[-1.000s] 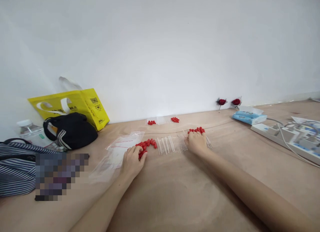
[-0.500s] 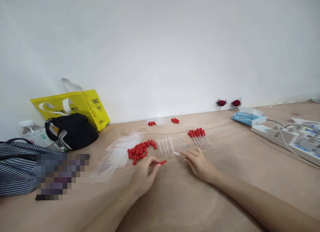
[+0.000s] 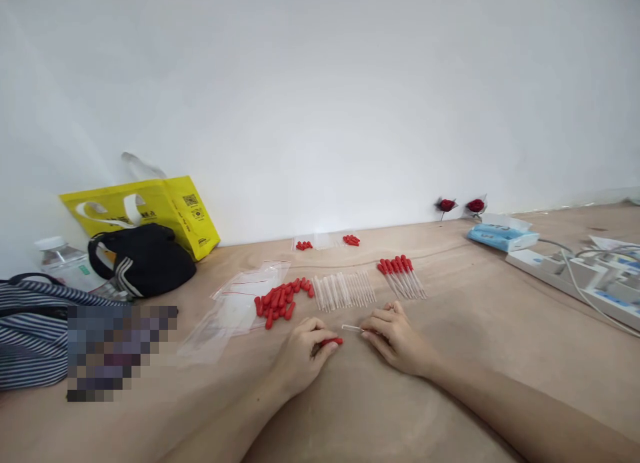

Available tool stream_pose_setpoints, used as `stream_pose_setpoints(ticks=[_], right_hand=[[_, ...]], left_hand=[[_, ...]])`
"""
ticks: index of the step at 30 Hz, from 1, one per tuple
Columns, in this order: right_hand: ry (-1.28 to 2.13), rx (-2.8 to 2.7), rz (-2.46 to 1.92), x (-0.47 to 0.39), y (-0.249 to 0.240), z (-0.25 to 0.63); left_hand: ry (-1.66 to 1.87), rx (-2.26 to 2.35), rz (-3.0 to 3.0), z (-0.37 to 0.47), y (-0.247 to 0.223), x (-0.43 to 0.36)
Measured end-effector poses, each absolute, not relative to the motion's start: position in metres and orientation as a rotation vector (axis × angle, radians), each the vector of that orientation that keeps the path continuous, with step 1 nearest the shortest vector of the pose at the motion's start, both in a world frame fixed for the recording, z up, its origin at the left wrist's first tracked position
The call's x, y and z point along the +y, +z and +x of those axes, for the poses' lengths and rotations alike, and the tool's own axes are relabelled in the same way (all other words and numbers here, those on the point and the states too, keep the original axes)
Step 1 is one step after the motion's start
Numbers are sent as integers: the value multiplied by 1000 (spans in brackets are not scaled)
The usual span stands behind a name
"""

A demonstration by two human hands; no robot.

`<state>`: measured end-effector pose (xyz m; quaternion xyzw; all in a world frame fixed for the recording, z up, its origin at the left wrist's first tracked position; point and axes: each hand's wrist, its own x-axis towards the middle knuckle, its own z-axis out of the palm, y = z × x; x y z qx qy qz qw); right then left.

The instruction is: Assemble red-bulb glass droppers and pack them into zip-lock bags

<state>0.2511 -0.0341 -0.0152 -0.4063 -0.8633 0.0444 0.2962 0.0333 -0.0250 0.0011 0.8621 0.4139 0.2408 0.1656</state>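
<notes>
Between the fingers of my left hand (image 3: pixel 306 353) is a red rubber bulb (image 3: pixel 333 341), pointing right. My right hand (image 3: pixel 395 338) pinches a clear glass dropper tube (image 3: pixel 352 328), its free end facing the bulb with a small gap between them. Behind my hands lies a row of clear dropper tubes (image 3: pixel 344 291). To their left is a loose pile of red rubber bulbs (image 3: pixel 281 298). Several droppers with red bulbs fitted (image 3: pixel 403 276) lie side by side to the right of the row.
Clear zip bags (image 3: pixel 235 313) lie left of the pile; more bagged red bulbs (image 3: pixel 351 240) rest by the wall. A yellow bag (image 3: pixel 187 216), black pouch (image 3: pixel 155 263) and bottle (image 3: pixel 63 260) stand left. At right are a tissue pack (image 3: pixel 503 238), a power strip (image 3: pixel 560 273) and two roses (image 3: pixel 476 205).
My right hand has drawn a glass tube back from the end of the row toward me. My left hand has moved right and nearer with the red bulb.
</notes>
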Motion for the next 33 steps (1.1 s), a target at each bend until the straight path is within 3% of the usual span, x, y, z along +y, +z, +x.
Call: stream_pose_setpoints(ticks=[33], right_hand=[[76, -2281, -971, -42, -22, 230]], left_hand=[[864, 1203, 1948, 39, -7, -19]])
